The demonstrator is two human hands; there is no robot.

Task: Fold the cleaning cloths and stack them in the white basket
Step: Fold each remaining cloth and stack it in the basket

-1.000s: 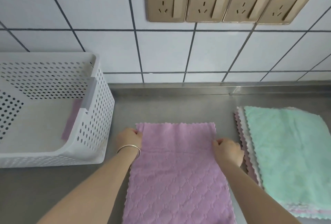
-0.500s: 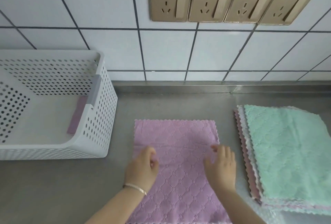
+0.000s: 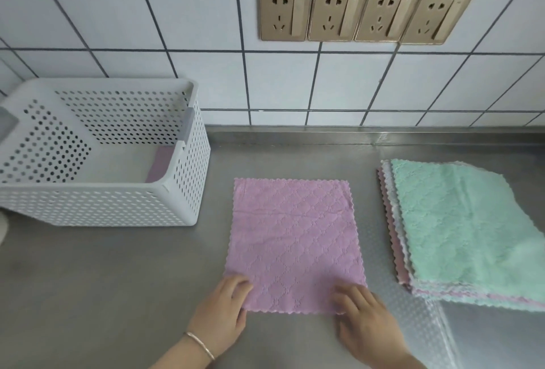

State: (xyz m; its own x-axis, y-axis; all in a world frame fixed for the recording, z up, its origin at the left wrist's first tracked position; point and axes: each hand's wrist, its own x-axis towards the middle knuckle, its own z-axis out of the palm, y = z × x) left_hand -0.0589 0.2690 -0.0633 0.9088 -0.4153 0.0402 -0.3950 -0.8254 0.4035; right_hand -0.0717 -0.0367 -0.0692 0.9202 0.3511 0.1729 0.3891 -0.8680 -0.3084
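Observation:
A pink cleaning cloth (image 3: 292, 239) lies spread flat on the steel counter in front of me. The fingers of my left hand (image 3: 224, 309) rest on its near left corner. My right hand (image 3: 362, 321) has its fingers on the near right corner, slightly blurred. The cloth is not lifted at either corner. The white perforated basket (image 3: 124, 206) stands at the left, and a strip of a folded pink cloth (image 3: 159, 162) shows inside it against the right wall. A stack of unfolded cloths (image 3: 460, 227), mint green on top, lies at the right.
The steel counter (image 3: 118, 280) runs back to a white tiled wall with a row of gold sockets (image 3: 365, 12). A patterned clear film (image 3: 418, 318) covers the counter near the stack. I wear a thin bangle (image 3: 200, 345) on the left wrist.
Both hands slid from the cloth's far corners down over it to its near corners. The cloth now lies flat and fully spread. The view has shifted back and to the left.

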